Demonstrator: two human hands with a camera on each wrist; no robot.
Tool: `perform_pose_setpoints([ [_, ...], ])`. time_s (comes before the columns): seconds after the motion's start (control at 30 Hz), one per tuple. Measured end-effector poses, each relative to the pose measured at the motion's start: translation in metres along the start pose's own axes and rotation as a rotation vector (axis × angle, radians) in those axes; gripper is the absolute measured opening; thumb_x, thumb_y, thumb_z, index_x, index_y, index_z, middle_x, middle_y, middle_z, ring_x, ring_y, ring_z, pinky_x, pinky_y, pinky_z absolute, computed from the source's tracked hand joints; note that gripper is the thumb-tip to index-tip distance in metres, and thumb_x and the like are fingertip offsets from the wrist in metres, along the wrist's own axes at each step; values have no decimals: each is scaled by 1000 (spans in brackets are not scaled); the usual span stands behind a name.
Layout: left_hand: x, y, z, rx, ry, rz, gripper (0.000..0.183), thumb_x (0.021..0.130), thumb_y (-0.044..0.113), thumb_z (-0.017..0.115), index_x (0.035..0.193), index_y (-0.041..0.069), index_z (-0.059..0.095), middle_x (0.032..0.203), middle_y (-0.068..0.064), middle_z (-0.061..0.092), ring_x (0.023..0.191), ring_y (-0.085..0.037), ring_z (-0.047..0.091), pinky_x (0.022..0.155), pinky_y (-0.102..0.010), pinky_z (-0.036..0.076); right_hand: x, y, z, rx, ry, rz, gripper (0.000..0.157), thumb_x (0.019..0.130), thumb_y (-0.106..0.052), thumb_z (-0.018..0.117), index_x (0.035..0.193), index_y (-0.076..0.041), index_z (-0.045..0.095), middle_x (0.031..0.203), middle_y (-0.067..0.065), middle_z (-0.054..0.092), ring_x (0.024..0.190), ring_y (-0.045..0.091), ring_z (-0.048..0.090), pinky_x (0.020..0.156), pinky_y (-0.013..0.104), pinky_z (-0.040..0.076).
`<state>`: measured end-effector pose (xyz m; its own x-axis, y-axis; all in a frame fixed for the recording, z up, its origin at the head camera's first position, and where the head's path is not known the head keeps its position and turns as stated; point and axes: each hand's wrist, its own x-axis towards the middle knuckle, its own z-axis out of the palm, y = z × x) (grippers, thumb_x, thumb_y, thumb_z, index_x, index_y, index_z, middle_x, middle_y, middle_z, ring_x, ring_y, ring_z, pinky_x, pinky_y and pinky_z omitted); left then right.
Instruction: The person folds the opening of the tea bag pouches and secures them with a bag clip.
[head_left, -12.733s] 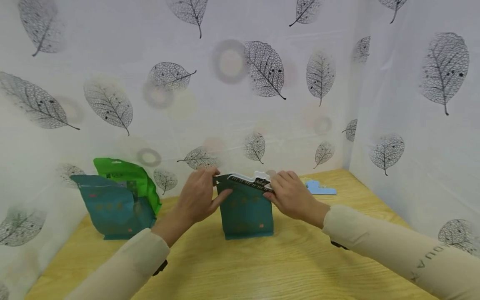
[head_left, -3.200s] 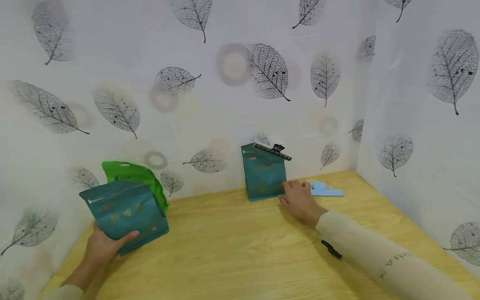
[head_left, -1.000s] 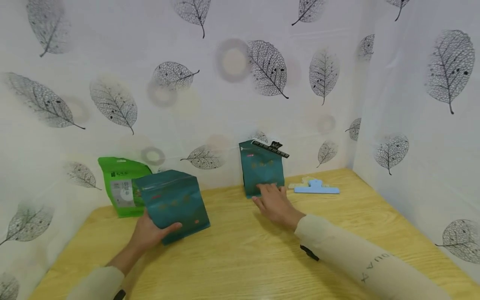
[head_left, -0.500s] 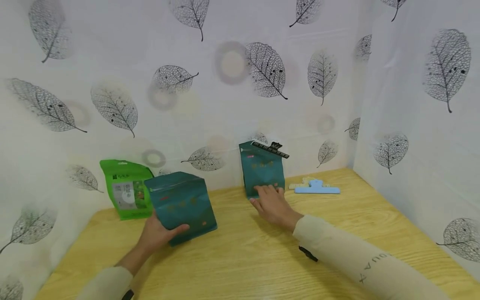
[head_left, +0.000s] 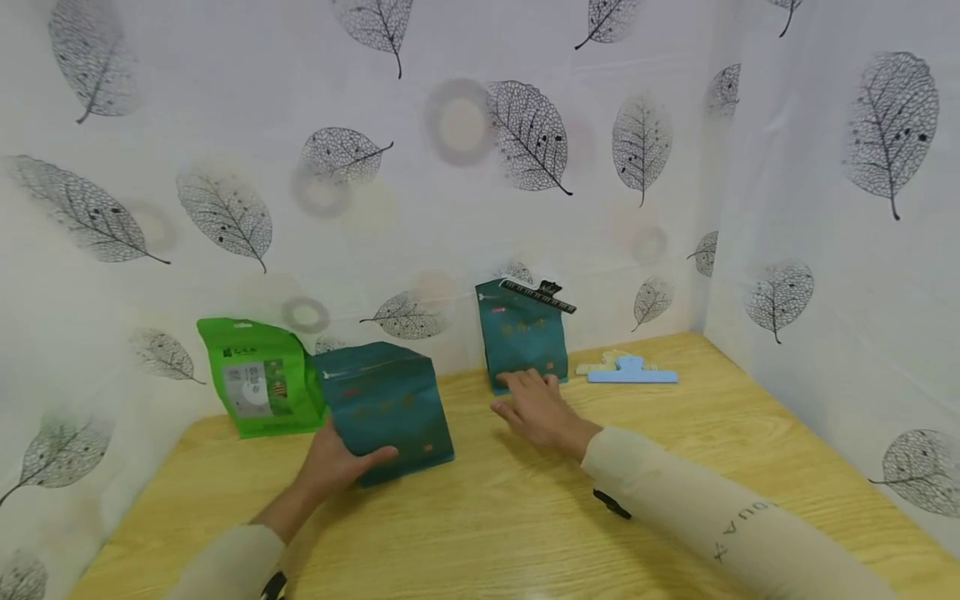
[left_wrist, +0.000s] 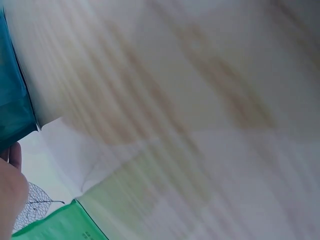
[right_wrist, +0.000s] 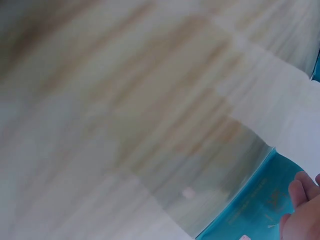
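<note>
My left hand (head_left: 330, 458) grips a teal pouch (head_left: 393, 408) by its lower left side, thumb across the front. This pouch leans a little and has a folded top with no clip on it. In the left wrist view, fingertips (left_wrist: 16, 156) show at the pouch's edge (left_wrist: 15, 100). Against the back wall stands a second teal pouch (head_left: 521, 333), with a black-and-white piano-key bag clip (head_left: 537, 296) slanting across its top right. My right hand (head_left: 542, 410) is in front of that pouch's base, fingers loosely extended and overlapping it in the right wrist view.
A green pouch (head_left: 258, 379) with a grey label stands at the back left, just behind the held pouch. To the right of the clipped pouch lie a blue bag clip (head_left: 632, 375) and a pale yellowish clip (head_left: 594, 367). Leaf-print curtains border the wooden table (head_left: 480, 533).
Both hands were on the piano-key clip earlier; the clipped pouch now stands at the back. My left hand has brought the other teal pouch rightward, uncovering the green one. My right hand has shifted left.
</note>
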<state>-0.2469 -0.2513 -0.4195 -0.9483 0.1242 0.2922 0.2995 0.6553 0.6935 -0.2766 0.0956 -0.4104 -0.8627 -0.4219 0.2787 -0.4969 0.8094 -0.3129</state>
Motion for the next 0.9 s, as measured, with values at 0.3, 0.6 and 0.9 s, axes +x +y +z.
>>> perform_pose_setpoints([
  [0.3,0,8,12,-32,-22,-12,109,72,37,90,155,10,25,137,-23,57,122,-40,58,99,-57,48,2,-6,2,4,-18,-43,55,105,-46,43,147,-10,46,145,8,53,129,27,47,90,44,31],
  [0.6,3,21,23,-80,-54,32,104,69,32,93,151,10,32,134,-19,60,121,-36,60,100,-55,48,2,-3,2,49,-16,-145,49,104,-45,48,144,-17,50,140,5,56,127,25,48,89,42,31],
  [0.9,2,31,30,-103,-138,36,102,67,30,95,148,8,36,130,-15,63,118,-33,62,100,-52,48,0,-1,-2,69,-30,-279,49,98,-39,60,140,-14,54,133,8,57,119,25,50,89,40,33],
])
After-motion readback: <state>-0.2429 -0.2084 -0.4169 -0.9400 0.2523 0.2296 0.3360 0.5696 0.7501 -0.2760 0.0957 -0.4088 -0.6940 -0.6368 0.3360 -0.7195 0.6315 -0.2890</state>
